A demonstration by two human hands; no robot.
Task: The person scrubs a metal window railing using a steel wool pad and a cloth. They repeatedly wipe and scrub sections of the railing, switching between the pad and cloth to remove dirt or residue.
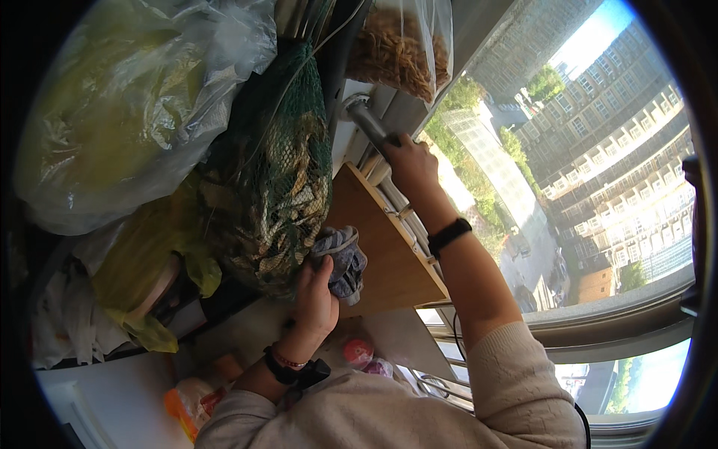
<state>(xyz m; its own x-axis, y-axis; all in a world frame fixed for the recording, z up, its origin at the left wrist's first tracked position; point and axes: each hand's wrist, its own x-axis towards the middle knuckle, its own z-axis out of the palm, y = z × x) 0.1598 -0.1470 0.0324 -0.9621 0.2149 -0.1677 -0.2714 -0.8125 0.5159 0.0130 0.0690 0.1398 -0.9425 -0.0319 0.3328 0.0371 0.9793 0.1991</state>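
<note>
My left hand [318, 303] is closed on a crumpled grey-blue cloth [341, 263] with a pale edge, thumb on top. Right beside the cloth hangs a green mesh bag [292, 161] packed with dry, pale brown pieces whose kind I cannot make out. Farther up and to the right, my right hand [413, 168] reaches out beside the window. Its fingers are wrapped round the near end of a grey tube [366, 120], which slants away from me. Part of the grip is hidden behind the hand.
A large clear plastic bag [142, 112] bulges at the left above a yellow bag [161, 262]. Another clear bag with brown pieces [396, 52] hangs at the top. A wooden board [374, 247] lies below my hands. The window [553, 165] spans the right side.
</note>
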